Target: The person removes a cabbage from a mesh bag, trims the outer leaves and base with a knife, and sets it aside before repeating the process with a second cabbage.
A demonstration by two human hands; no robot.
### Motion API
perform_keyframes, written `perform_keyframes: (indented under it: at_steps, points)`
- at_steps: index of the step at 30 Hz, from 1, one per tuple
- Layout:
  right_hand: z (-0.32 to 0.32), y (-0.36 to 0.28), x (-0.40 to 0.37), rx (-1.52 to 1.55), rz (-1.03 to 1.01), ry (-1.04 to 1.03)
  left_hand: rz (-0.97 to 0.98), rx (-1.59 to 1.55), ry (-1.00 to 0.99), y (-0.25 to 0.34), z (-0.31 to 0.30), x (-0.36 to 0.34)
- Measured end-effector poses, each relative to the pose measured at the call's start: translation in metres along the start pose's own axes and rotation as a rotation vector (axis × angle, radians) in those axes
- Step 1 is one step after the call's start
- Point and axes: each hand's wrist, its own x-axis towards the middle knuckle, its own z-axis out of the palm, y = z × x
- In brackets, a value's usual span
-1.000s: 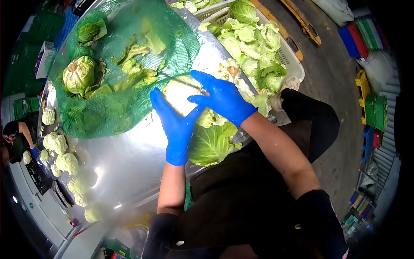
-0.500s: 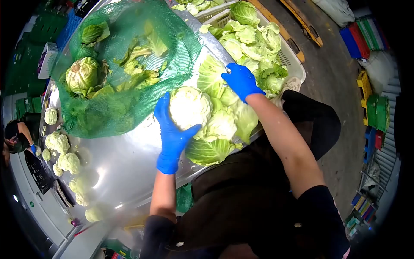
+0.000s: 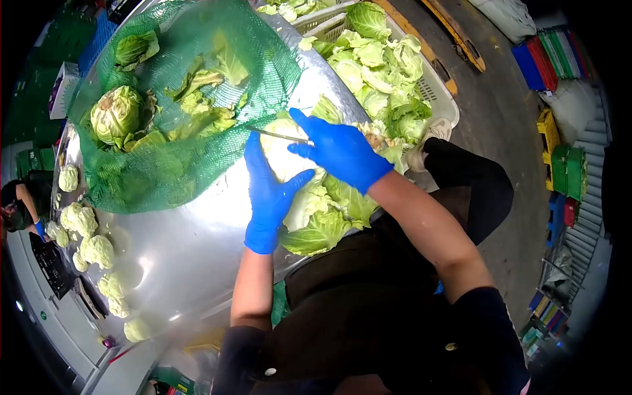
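A pale, trimmed cabbage (image 3: 282, 160) rests on the metal table, with my blue-gloved left hand (image 3: 268, 197) cupped round its near left side. In my gloved right hand (image 3: 345, 153) is a knife (image 3: 280, 135), its thin blade lying across the top of the cabbage and its handle hidden in my fingers. Loose green cabbage leaves (image 3: 316, 230) lie under and beside the cabbage, close to my apron. Left of my hands a green mesh net (image 3: 178, 174) is spread out, with an untrimmed cabbage (image 3: 117, 115) and torn leaves on it.
Several trimmed cabbages (image 3: 97, 251) line the left side of the metal table (image 3: 191, 257). A white crate (image 3: 447, 105) heaped with leaves stands beyond the table's right edge. At the far left another person (image 3: 27, 197) works. Yellow pallet-truck forks (image 3: 454, 33) lie on the floor.
My right hand has moved left from the outer leaves to above the cabbage, and the knife blade now shows across it. My left hand stays on the cabbage.
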Motion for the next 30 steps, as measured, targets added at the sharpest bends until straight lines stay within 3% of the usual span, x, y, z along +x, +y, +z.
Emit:
perform_keyframes:
  at_steps: [1, 2, 4, 6, 8, 10, 11, 13, 14, 16, 17, 18, 20, 22, 24, 26, 28, 30]
  points:
    - [-0.016, -0.005, 0.011, 0.005, 0.078, -0.124, -0.005, -0.029, 0.026, 0.004, 0.002, 0.0]
    - [-0.027, 0.002, 0.023, 0.458, 0.348, -0.222, 0.009, 0.037, 0.021, 0.005, 0.002, -0.002]
    - [-0.002, 0.069, 0.053, 0.056, 0.156, -0.024, 0.057, 0.167, 0.017, 0.005, 0.002, -0.004]
    - [-0.005, 0.051, 0.036, 0.148, 0.071, 0.092, 0.016, 0.075, -0.005, 0.004, 0.0, -0.012]
    - [0.006, 0.047, 0.033, 0.094, 0.21, 0.114, 0.004, -0.035, -0.008, -0.005, -0.008, -0.02]
    - [0.019, 0.075, 0.029, 0.065, 0.248, 0.268, -0.04, -0.219, 0.02, -0.011, -0.015, -0.028]
    - [0.018, 0.091, 0.027, -0.03, 0.35, 0.118, -0.064, -0.259, 0.037, -0.018, -0.02, -0.036]
    - [0.005, 0.054, 0.013, 0.019, 0.164, 0.237, -0.085, -0.372, 0.005, -0.015, -0.032, -0.035]
    - [-0.004, 0.029, 0.006, 0.048, 0.069, 0.295, -0.045, -0.262, -0.068, -0.011, -0.036, -0.029]
    - [-0.017, -0.008, 0.005, 0.312, -0.177, 0.199, 0.045, -0.033, -0.199, -0.004, -0.043, -0.013]
    - [-0.014, -0.009, 0.01, 0.26, -0.226, 0.075, 0.105, -0.03, -0.233, 0.001, -0.044, -0.006]
    - [-0.025, -0.019, 0.013, 0.293, -0.09, -0.221, 0.09, -0.05, -0.231, 0.001, -0.044, -0.003]
    - [-0.004, 0.007, 0.018, 0.485, -0.11, -0.166, 0.022, -0.104, -0.078, 0.013, -0.043, -0.008]
    - [-0.016, 0.003, 0.018, 0.473, 0.017, -0.15, -0.057, -0.118, 0.142, 0.007, -0.037, -0.029]
    - [-0.012, 0.008, 0.017, 0.512, 0.078, -0.085, -0.066, 0.007, 0.202, 0.005, -0.02, -0.05]
    - [0.004, 0.023, 0.02, 0.59, 0.07, 0.042, 0.041, 0.196, 0.157, 0.005, -0.002, -0.053]
    - [0.003, 0.019, 0.012, 0.493, 0.107, 0.089, -0.088, -0.022, 0.189, 0.008, 0.016, -0.032]
    - [0.008, 0.02, 0.004, 0.435, 0.134, 0.142, -0.098, -0.048, 0.144, 0.011, 0.012, -0.008]
